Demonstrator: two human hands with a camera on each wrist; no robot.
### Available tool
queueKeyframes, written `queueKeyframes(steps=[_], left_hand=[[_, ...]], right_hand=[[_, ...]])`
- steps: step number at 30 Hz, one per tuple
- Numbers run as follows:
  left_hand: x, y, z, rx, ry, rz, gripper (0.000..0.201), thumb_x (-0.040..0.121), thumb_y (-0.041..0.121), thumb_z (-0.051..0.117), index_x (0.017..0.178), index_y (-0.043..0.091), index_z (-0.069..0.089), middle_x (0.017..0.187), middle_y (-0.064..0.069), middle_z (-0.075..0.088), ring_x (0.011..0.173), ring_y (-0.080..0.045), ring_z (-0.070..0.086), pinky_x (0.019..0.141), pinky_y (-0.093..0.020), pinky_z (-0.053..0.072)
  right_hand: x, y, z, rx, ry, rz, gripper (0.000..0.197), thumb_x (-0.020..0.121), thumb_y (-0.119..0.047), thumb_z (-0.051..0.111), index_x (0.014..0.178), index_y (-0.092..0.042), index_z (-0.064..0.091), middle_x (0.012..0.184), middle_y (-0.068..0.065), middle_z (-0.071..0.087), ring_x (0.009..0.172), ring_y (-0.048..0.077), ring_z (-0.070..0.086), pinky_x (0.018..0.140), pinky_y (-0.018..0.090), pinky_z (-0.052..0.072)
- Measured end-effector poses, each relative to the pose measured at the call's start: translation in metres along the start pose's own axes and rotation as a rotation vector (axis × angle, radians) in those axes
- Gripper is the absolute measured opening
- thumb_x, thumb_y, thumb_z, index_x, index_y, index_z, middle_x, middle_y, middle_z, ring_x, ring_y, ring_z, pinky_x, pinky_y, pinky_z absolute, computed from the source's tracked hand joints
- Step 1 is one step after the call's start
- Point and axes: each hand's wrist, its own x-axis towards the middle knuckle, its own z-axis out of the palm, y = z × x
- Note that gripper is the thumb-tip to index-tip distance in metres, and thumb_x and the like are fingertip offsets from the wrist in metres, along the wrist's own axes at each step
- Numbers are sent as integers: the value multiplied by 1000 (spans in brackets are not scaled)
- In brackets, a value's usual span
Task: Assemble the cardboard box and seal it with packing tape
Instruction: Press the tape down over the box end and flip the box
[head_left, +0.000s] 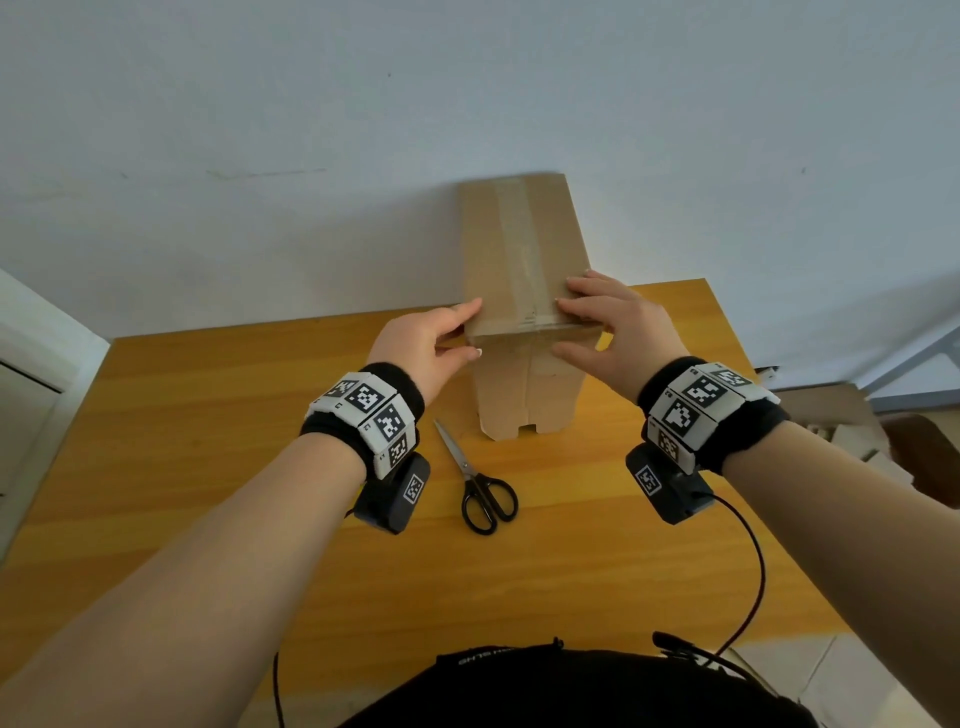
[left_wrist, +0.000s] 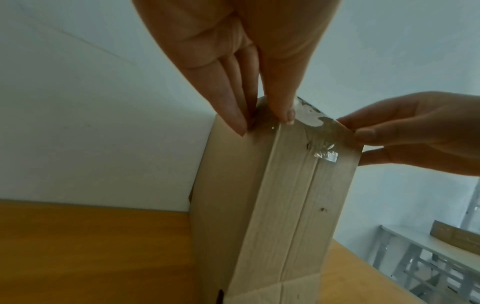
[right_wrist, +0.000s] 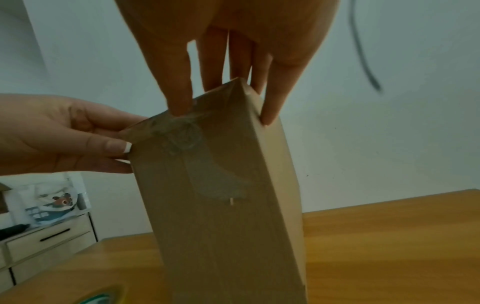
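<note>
Cardboard box (head_left: 519, 270), upright at the bench's (head_left: 208, 467) far edge, could topple: left hand (head_left: 421, 343) and right hand (head_left: 618, 332) merely pinch its top corners.

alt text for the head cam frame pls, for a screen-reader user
Both hands, the left hand and the right hand, grip the near top edge of a tall cardboard box standing on a wooden table, a strip of clear tape running along its top face. Black-handled scissors lie on the table in front of the box, between the forearms.
</note>
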Motion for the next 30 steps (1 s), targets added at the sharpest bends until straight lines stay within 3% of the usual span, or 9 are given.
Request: queueKeyframes(steps=[2,4,7,16,21,30], left_hand=[[0,6,3,55,-2,3,61,82,33,65,137,26,41,131,2,55,116,-13,54,97,-30,46],[1,13,7,142,13,-2,64,81,44,63,137,24,40,128,2,57,112,-14,56,92,-33,50],[3,17,9,204,73,-9,54,85,45,56,133,23,43,122,2,60,106,-15,59,87,-32,51],[5,11,-1,197,0,19,53,86,40,57,133,20,44,123,-2,60,108,-18,59,91,-34,50],[3,8,-5,119,-43,35,51,89,33,56,136,20,42,129,-2,57,115,-16,56,95,-25,44],[0,2,-9,49,-78,32,46,92,24,52,137,24,41,134,0,53,121,-13,51,97,-17,35]], right_hand=[[1,-9,3,-86,19,63,58,76,-42,70,126,-18,54,136,-4,46,130,13,36,105,34,38],[3,-18,8,-200,51,76,60,74,-52,67,122,-20,53,128,-5,47,122,13,39,91,33,47],[6,-23,12,-260,59,82,54,75,-55,63,116,-21,55,121,-4,48,117,14,39,80,32,49],[5,-7,-1,-116,-3,-46,40,84,-18,65,123,-13,59,134,5,52,128,21,39,108,29,28],[4,6,-4,-109,-38,-124,40,85,-6,61,125,-12,58,136,7,51,133,24,38,113,35,26],[5,12,-18,-59,-154,-120,46,91,7,45,130,-16,52,143,-1,43,138,13,29,116,30,20]])
